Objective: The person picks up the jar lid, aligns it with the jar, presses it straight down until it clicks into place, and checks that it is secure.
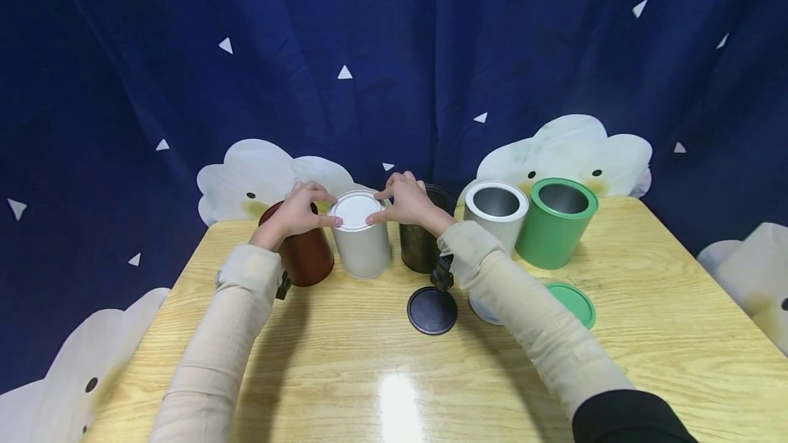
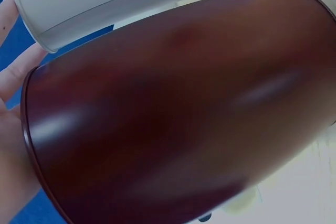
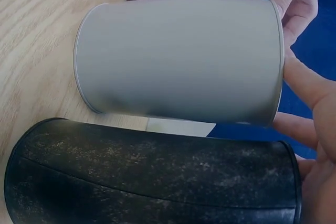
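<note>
A white lid (image 1: 357, 211) sits level on top of a white can (image 1: 363, 251), which stands upright on the table. My left hand (image 1: 299, 209) holds the lid's left edge between thumb and forefinger. On the opposite edge, my right hand (image 1: 408, 202) grips it the same way, thumb toward me and forefinger at the far side. Beneath my left wrist stands a dark red can (image 2: 173, 108), partly covered by that hand. A mottled black can (image 3: 152, 177) is close under my right hand. In the right wrist view, the fingertips meet the white can's rim.
To the right stand an open white can (image 1: 506, 227) and an open green can (image 1: 554, 238). In front lie a black lid (image 1: 432, 310), a pale lid (image 1: 485, 307) half hidden by my right sleeve, and a green lid (image 1: 575, 304). A blue curtain (image 1: 394, 33) hangs behind the table.
</note>
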A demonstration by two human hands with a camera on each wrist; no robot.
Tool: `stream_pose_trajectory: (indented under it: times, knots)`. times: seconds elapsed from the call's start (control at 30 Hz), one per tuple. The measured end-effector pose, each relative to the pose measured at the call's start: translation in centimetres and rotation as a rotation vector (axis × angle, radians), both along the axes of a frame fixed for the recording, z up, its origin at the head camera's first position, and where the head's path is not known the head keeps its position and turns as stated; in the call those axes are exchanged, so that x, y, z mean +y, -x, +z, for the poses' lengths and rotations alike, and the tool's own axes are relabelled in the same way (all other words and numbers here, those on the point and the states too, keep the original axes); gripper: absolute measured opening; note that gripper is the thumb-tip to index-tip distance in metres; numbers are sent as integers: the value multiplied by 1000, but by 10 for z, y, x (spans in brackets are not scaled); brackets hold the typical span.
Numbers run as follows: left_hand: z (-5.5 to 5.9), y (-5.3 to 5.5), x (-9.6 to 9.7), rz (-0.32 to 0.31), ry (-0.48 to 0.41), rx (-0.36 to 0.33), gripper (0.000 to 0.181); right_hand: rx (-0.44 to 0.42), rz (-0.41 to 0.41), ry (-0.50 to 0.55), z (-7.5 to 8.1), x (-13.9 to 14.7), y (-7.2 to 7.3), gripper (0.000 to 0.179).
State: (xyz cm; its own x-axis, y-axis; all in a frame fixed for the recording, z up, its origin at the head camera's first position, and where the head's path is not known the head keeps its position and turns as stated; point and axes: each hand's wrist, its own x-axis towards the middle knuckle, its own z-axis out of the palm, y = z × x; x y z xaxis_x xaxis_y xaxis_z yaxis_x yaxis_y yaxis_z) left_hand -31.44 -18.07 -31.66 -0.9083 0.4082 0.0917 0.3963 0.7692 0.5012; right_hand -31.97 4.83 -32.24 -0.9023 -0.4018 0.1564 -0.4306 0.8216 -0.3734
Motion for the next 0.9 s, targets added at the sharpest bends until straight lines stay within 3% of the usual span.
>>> stream_pose_trajectory:
  times: [0.33, 0.57, 0.9]
  knots:
    - [-7, -3, -2, -16, -60, 38, 46, -21, -14, -21, 3, -1, -2, 59]
    - [-8, -3, -4, -8, -53, 54, 46, -10, 3, -15, 1, -2, -3, 60]
    - [-6, -7, -3, -38, -48, 107, 49, 4, 33, 123, 1, 11, -3, 58]
